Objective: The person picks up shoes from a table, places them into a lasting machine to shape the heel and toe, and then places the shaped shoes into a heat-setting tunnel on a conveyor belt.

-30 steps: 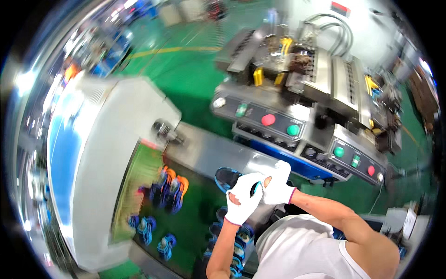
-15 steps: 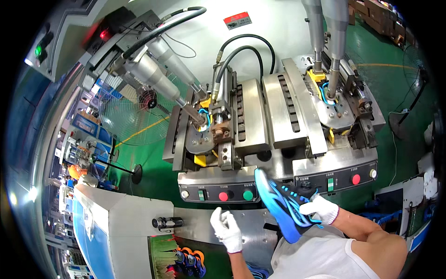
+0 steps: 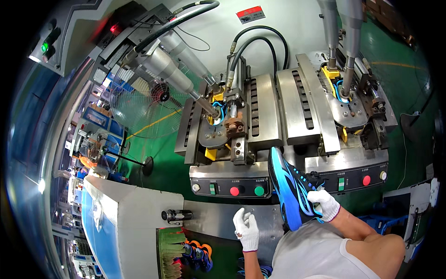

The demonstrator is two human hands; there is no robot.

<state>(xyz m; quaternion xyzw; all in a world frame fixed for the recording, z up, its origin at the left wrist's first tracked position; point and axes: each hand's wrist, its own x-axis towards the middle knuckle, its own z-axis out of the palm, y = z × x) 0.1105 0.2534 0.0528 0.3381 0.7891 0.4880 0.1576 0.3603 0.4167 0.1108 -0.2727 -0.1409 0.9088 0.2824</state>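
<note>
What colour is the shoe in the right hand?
The shoe is black with light and deep blue, clearest in the head view.

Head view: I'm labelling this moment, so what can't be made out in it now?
All in the head view:
Blue-and-black shoe: its far side is turned from the camera.
Right hand: any fingers behind the shoe are hidden by it.
Right control panel: its left end is behind the shoe.
Blue items near the left forearm: cut off by the lower edge.
Right-hand metal cylinders: tops cut off by the upper edge.
</note>
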